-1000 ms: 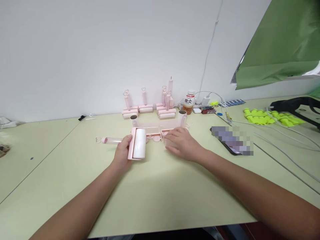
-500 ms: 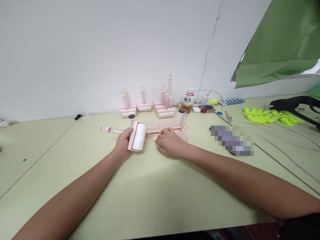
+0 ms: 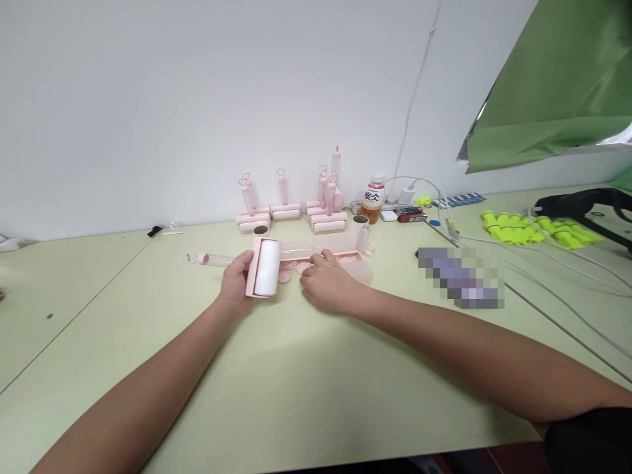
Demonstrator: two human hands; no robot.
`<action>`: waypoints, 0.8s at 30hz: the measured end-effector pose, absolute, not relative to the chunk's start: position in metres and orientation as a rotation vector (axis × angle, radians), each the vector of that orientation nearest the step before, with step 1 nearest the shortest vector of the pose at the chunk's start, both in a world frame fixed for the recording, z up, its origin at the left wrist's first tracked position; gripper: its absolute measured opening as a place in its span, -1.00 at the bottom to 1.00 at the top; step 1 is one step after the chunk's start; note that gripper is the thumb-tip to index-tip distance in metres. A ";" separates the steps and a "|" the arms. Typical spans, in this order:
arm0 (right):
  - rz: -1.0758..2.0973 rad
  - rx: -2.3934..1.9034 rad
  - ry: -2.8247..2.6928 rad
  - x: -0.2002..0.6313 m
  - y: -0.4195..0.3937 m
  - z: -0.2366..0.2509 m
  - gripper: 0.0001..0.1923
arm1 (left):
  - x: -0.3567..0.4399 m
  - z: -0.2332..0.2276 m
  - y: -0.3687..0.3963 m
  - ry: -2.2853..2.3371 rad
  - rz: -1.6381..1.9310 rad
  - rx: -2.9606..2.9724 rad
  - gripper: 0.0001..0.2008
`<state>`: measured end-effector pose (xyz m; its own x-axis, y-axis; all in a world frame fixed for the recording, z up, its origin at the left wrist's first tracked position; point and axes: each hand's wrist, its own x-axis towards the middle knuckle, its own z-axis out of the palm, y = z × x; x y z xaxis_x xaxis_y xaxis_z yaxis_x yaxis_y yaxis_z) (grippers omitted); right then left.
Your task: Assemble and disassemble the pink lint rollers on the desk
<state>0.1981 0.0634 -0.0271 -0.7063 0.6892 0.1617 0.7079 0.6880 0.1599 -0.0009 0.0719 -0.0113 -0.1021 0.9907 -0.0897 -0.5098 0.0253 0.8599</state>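
The pink lint roller [image 3: 264, 266] lies in the middle of the desk [image 3: 316, 388], its white paper roll facing up and its clear handle [image 3: 217, 259] pointing to the left. The left hand [image 3: 236, 289] is clenched around the roller at the joint of head and handle and steadies it on the desk. Just to the right, the right hand [image 3: 326, 286] rests palm down with its fingertips on the small pink parts [image 3: 296, 268] that lie in front of the long clear cover [image 3: 320, 248]; whether it pinches one of them I cannot tell, because the fingers hide it. It seems to me that a roller is being put together, and the step now is picking up a small piece. The next move probably needs a fine pinch with the right hand while the left one keeps the roller from turning. Far behind, near the wall, stand several finished pink rollers [image 3: 289, 204] and a drink bottle [image 3: 374, 198]. White cables [image 3: 543, 270] and yellow pieces [image 3: 533, 230] are far to the right
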 end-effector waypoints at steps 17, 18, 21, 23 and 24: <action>-0.190 -1.136 -2.763 0.175 0.055 -0.027 -0.72 | -0.006 0.000 0.050 0.953 1.511 0.756 -0.74; -0.114 -1.132 -2.730 0.179 0.049 -0.024 -0.72 | -0.005 0.000 0.047 0.964 1.504 0.743 -0.74; 0.377 -1.138 -2.522 0.193 0.027 -0.012 -0.65 | 0.001 -0.002 0.036 1.003 1.462 0.723 -0.70; 0.922 -1.071 -2.212 0.200 0.011 -0.007 -0.45 | 0.009 -0.005 0.028 1.005 1.432 0.790 -0.64; 1.192 -0.993 -2.021 0.202 0.004 -0.007 -0.37 | 0.014 -0.008 0.023 0.990 1.401 0.854 -0.61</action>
